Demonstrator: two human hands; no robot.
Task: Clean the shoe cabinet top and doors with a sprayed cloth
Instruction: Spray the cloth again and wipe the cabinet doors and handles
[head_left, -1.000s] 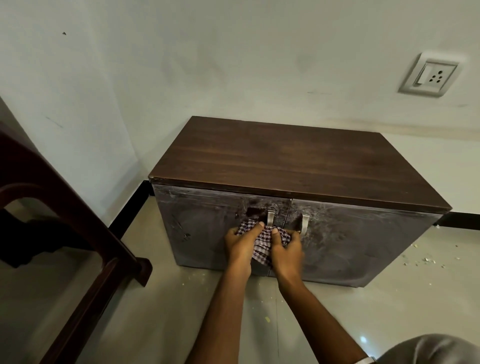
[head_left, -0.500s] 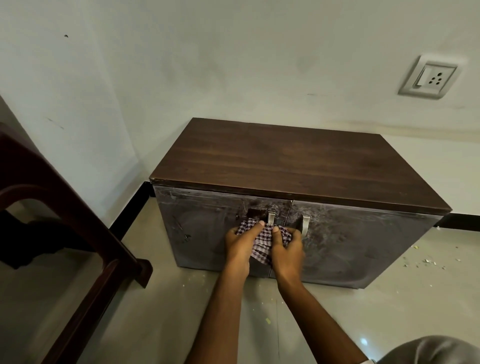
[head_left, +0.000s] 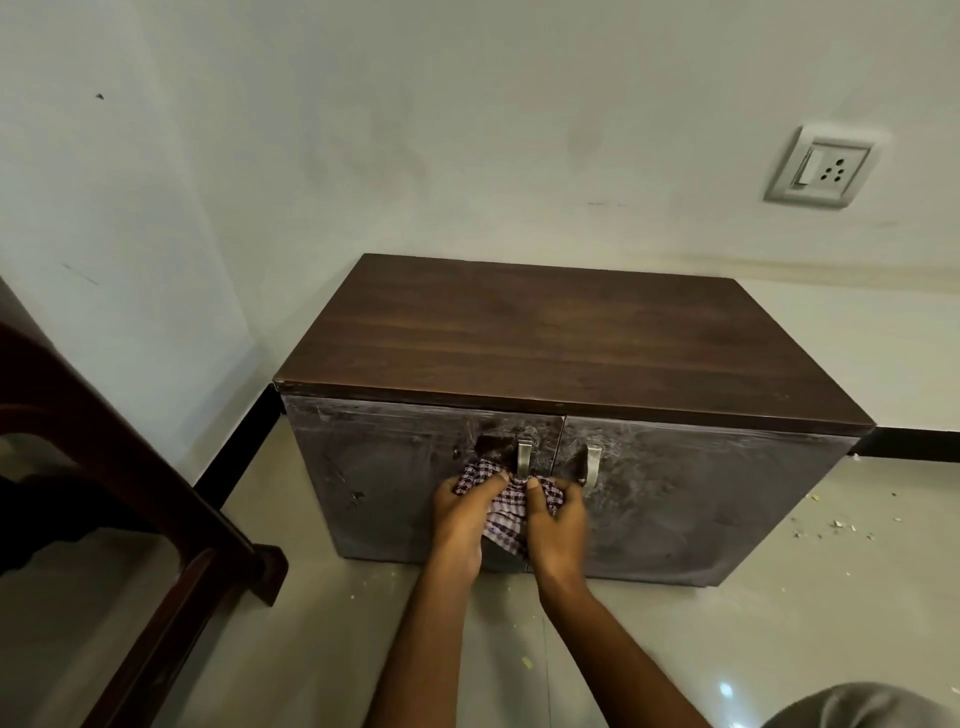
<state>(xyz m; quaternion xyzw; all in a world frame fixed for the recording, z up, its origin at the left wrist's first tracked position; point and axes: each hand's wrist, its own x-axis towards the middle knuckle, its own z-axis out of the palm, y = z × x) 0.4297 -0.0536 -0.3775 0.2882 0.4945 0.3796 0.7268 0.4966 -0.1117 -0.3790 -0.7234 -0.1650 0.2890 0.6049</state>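
The left hand (head_left: 462, 514) and the right hand (head_left: 556, 525) sit side by side in front of the cabinet, both gripping the same checked cloth (head_left: 506, 512). The fingers of each hand curl round the bunched fabric, the left thumb lying over its upper left edge and the right thumb pressing down beside it. The cloth is crumpled between the two hands, with a loose corner hanging down between the wrists.

The cloth is held against the front of the shoe cabinet (head_left: 571, 353), right at the seam where the two doors meet, just below the left handle (head_left: 523, 457). The right handle (head_left: 593, 460) stands just beside the right hand's knuckles. The left door (head_left: 379, 478) and the right door (head_left: 727, 499) are both shut, and both carry pale, smeared swirls over their dark surface. A small dark patch shows on the left door just left of its handle. The cabinet's top is a dark wood-grain board.

The cabinet stands on a glossy tiled floor (head_left: 322, 649) against a pale wall (head_left: 363, 130). Small pale crumbs (head_left: 836, 525) lie scattered on the floor to its right. A wall socket (head_left: 821, 166) is mounted above and to the right. A dark wooden chair frame (head_left: 145, 499) stands at the left edge.
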